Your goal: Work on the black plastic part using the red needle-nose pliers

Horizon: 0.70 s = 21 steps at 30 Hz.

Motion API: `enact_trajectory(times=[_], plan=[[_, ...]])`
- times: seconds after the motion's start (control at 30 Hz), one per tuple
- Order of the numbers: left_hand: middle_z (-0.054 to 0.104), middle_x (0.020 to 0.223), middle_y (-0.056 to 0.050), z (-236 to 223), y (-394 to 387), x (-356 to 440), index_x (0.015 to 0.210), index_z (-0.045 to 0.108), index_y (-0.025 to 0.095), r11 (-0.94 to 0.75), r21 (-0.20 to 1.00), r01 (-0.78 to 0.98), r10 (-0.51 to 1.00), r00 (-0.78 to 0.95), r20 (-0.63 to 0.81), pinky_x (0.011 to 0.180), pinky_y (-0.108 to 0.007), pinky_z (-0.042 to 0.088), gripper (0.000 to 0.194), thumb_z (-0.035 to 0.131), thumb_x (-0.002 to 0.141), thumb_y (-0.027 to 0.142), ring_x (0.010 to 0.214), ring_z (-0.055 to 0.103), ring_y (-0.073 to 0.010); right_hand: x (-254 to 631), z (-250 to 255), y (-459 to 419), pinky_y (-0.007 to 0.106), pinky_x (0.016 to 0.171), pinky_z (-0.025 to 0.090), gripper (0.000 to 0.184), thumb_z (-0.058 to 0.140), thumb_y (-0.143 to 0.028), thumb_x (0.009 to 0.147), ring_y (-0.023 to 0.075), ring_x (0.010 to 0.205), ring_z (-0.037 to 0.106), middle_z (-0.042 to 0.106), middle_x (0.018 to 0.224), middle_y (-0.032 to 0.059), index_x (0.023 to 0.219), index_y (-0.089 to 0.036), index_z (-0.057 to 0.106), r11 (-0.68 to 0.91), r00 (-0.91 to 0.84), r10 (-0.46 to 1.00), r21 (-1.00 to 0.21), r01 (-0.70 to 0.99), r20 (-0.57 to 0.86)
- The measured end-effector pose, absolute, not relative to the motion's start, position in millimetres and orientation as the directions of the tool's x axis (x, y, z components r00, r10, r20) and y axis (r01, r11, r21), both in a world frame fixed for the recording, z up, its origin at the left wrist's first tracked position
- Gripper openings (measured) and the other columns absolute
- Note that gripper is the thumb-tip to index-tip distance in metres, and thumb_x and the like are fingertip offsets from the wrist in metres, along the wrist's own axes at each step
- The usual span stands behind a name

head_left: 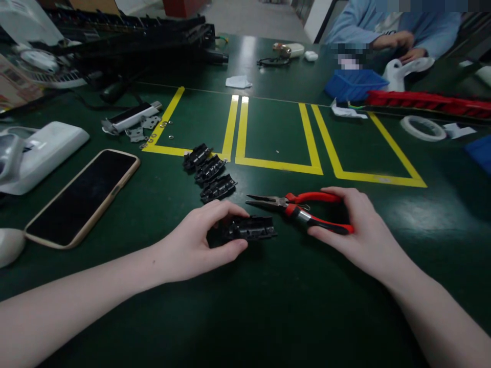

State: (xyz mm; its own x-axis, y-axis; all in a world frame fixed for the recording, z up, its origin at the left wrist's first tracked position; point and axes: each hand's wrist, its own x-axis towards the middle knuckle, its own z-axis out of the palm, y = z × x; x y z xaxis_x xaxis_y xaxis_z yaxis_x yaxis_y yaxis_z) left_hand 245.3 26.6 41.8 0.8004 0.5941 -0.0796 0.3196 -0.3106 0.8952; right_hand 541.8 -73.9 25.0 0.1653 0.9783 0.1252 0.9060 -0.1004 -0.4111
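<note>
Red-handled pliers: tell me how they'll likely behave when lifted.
The pliers are probably heavy for their size, given the metal nose. The handles may spring apart when the right hand eases off, since a thin wire, perhaps a spring, shows between them. Slipping seems unlikely, as those handles look thickly covered in red and black.

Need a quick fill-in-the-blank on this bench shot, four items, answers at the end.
1. The metal pliers with red-and-black handles are in the person's ____ hand.
2. Besides the black, trough-shaped plastic piece in the left hand, ____ similar pieces lie on the dark green tabletop.
3. The flat, straight tape strips on the tabletop are ____.
4. The dark-screened, rectangular ____ in a tan case lies to the left of the left hand.

Missing words: right; three; yellow; phone.
</note>
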Motion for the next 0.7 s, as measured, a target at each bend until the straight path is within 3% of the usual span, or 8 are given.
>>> enact_trajectory(times=[0.2,0.37,0.5,0.7], plan=[[0.063,0.100,-0.001,44.4,27.9,246.3,0.111,0.062,0.021,-0.296,0.907,0.300,0.591,0.803,-0.073,0.068,-0.028,0.041,0.027,0.064,0.087,0.033,0.082,0.055,-0.0164,547.2,18.6,-73.7,0.059,0.092,0.050,0.071,0.067,-0.059,0.077,0.0391,0.119,0.054,0.057,0.129,0.0149,0.136,-0.028,0.044,0.021,0.054,0.979,-0.362,0.932,0.195],[0.062,0.098,-0.001,46.4,31.0,245.8,0.109,0.062,0.019,-0.272,0.924,0.268,0.574,0.816,-0.068,0.068,-0.026,0.041,0.025,0.062,0.088,0.032,0.081,0.054,-0.0152,533.8,18.3,-63.6,0.066,0.109,0.033,0.064,0.056,-0.046,0.088,0.0373,0.129,0.049,0.052,0.139,0.0159,0.144,-0.022,0.037,0.184,-0.135,0.962,-0.196,0.963,0.238],[0.060,0.091,0.001,46.0,32.2,246.4,0.109,0.060,0.017,-0.218,0.950,0.222,0.568,0.821,-0.061,0.064,-0.024,0.039,0.023,0.059,0.089,0.028,0.074,0.053,-0.0127,522.9,20.9,-47.2,0.055,0.096,0.048,0.051,0.047,-0.038,0.093,0.0345,0.117,0.056,0.056,0.128,0.0198,0.137,-0.012,0.045,0.280,-0.265,0.945,-0.057,0.958,0.189],[0.059,0.090,0.002,43.0,33.4,245.7,0.112,0.058,0.017,-0.184,0.968,0.169,0.582,0.813,-0.031,0.063,-0.023,0.039,0.025,0.060,0.089,0.028,0.072,0.051,-0.0115,523.2,24.8,-28.2,0.046,0.078,0.055,0.041,0.049,-0.034,0.092,0.0304,0.101,0.062,0.060,0.115,0.0176,0.128,-0.014,0.048,0.318,-0.290,0.925,-0.081,0.945,0.245]])
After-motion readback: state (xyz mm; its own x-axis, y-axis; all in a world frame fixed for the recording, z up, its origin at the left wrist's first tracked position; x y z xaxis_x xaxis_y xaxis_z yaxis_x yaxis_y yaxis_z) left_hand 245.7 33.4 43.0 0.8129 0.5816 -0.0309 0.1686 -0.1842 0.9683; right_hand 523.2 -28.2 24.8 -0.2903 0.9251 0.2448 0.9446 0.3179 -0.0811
